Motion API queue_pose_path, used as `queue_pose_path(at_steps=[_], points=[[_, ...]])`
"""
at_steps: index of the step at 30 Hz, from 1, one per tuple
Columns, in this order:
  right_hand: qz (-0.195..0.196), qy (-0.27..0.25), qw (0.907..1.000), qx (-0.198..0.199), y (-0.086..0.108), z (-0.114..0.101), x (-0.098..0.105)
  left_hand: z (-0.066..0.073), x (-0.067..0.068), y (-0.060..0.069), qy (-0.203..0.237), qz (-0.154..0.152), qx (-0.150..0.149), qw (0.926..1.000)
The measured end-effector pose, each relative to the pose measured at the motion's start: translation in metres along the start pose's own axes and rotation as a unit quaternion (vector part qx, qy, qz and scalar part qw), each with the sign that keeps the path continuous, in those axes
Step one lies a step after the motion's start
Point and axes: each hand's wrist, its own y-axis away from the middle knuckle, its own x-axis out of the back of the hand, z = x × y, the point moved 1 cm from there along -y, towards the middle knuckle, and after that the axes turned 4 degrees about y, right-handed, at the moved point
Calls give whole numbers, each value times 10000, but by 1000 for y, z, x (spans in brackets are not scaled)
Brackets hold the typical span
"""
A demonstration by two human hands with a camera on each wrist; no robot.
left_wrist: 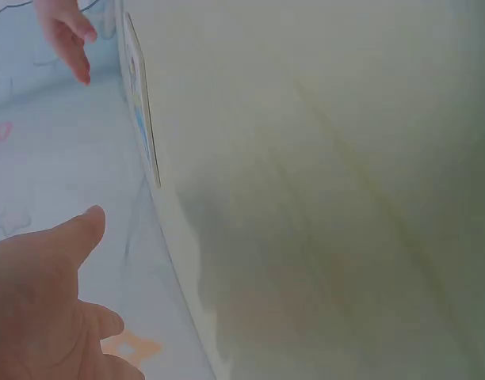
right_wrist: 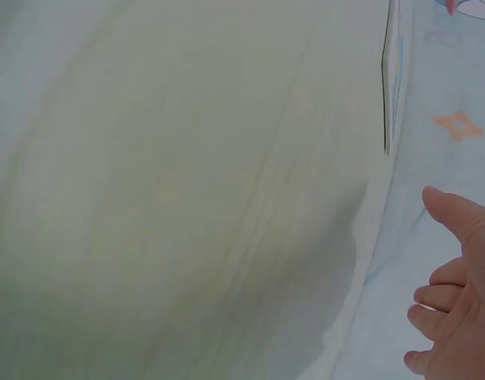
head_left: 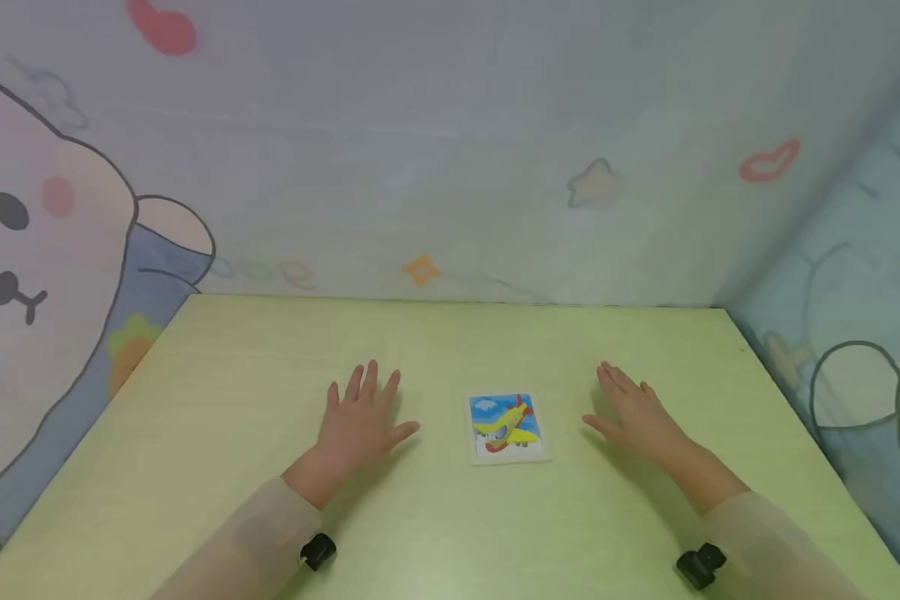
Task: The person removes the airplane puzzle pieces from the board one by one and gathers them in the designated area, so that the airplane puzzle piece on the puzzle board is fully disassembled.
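A small flat picture puzzle (head_left: pixel 506 427) lies on the table, showing a yellow and red airplane on a blue sky inside a white border. To its left, my left hand (head_left: pixel 357 429) hovers with fingers spread, holding nothing. On the other side, my right hand (head_left: pixel 640 419) is held with fingers extended and thumb apart, also with nothing in it. Neither hand touches the puzzle. The left wrist view catches the puzzle (left_wrist: pixel 139 99) edge-on, with the left hand (left_wrist: pixel 44 309) nearer the camera. Edge-on too, the puzzle (right_wrist: pixel 391 79) appears above the right hand (right_wrist: pixel 464 293) in the right wrist view.
The pale yellow table (head_left: pixel 270 350) reaches back to a cloth wall (head_left: pixel 450 125) printed with hearts, stars and a bear (head_left: pixel 52 250). A second cloth panel (head_left: pixel 862 275) borders the right side. Small black devices (head_left: pixel 318 551) sit on both sleeves.
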Motion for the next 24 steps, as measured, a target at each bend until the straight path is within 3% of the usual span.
queue_pose_path(at_steps=[3,7,17,21,24], points=[[73,-341,9993,141,-6,-7,-1,5,-5,1,54,-64,-74,9999],[-144,-907,9957,95,-13,-18,-8,17,-11,2,184,-233,-230,9993],[-508,-1432,9871,502,-34,-46,-23,53,-15,-3,-118,-609,-853,9944],[-666,-1487,9850,562,-39,-53,-24,70,-18,-7,-179,-992,-1150,9882],[-711,-1246,9874,666,-41,-55,-26,87,-19,-10,-238,-1330,-1481,9797]])
